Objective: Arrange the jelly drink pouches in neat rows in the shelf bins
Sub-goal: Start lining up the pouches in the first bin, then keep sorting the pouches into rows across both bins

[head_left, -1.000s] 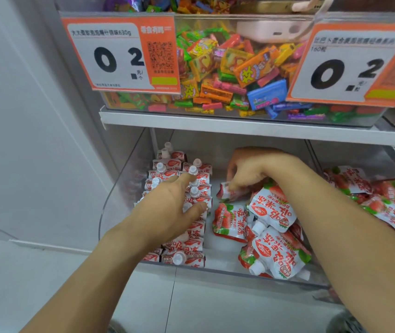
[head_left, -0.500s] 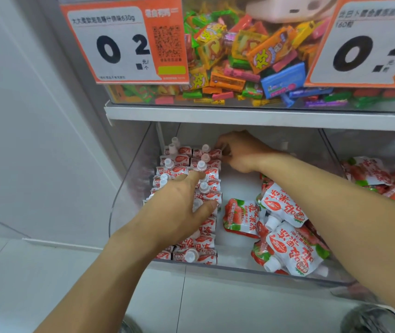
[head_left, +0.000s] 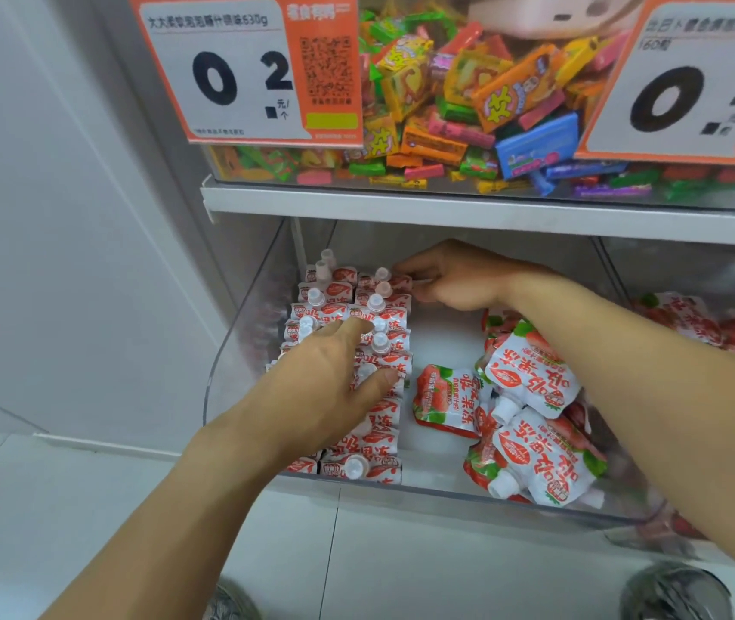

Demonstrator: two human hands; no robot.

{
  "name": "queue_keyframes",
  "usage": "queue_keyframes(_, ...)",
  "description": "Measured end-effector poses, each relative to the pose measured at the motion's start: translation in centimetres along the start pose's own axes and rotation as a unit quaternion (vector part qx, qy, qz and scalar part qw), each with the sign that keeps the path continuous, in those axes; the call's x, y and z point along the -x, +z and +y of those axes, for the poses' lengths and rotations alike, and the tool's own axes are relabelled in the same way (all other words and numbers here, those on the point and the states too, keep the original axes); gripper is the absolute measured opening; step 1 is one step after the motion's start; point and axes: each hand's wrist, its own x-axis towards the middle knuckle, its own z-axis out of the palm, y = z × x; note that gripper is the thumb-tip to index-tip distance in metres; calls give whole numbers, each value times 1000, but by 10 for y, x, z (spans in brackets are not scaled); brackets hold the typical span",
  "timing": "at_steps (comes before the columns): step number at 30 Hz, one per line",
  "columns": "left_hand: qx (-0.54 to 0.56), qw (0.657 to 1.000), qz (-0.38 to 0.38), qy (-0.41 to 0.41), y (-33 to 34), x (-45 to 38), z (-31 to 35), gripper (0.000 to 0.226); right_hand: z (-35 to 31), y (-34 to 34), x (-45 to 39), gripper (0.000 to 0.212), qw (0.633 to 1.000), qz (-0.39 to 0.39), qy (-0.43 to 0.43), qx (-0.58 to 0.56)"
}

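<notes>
My left hand (head_left: pixel 334 373) lies flat and open on the rows (head_left: pixel 356 351) to stop them toppling, while my right hand (head_left: pixel 455 279) tucks a pouch (head_left: pixel 394 281) in at the bin's (head_left: pixel 231 351) back, fingers pinched on it.

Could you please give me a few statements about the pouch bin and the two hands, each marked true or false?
1. The left hand lies flat on the standing rows of pouches. True.
2. The right hand is lifting a pouch from the loose pile. False: it is at the back end of the rows, far from the pile.
3. The standing rows fill the right side of the clear bin. False: they stand along its left side; the loose pile lies on the right.
4. One pouch lying flat sits between the rows and the pile. True.
5. The bin on the shelf above holds mixed coloured sweets. True.
</notes>
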Motion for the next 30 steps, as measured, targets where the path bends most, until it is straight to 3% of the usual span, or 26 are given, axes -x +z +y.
queue_keyframes(1, -2, 1000, -2, -1, 0, 0, 1, 59, 0, -2, 6, 36, 1000, -20, 13, 11)
queue_keyframes(5, -20, 1000, -7, 8, 0, 3, 3, 61, -15, -14, 55, 58, 971, -51, 14, 234)
queue_keyframes(9, -27, 999, 26, 14, 0, 13, 11, 65, -10, -26, 124, 80, 952, -46, 23, 301)
queue_keyframes(11, -13, 996, 74, 55, 1, 16, 18, 52, 3, -22, 144, 89, 942, -38, 41, 332)
queue_keyframes(14, 22, 990, 75, 118, 6, 21, 39, 32, 16, -9, 154, 84, 949, 3, 29, 314)
queue_keyframes(17, 51, 987, 63, 141, 16, 25, 57, 25, 21, -6, 159, 73, 971, 90, -16, 220)
queue_keyframes(22, 62, 991, 36, 112, 39, 18, 71, 40, 22, -2, 172, 60, 962, 237, -95, 94)
queue_keyframes(27, 74, 992, -74, 73, 58, 5, 87, 52, 28, 1, 180, 58, 944, 319, -82, 21)
queue_keyframes(30, 59, 988, -113, 88, 61, -4, 92, 41, 33, 3, 179, 52, 941, 336, -46, 14)
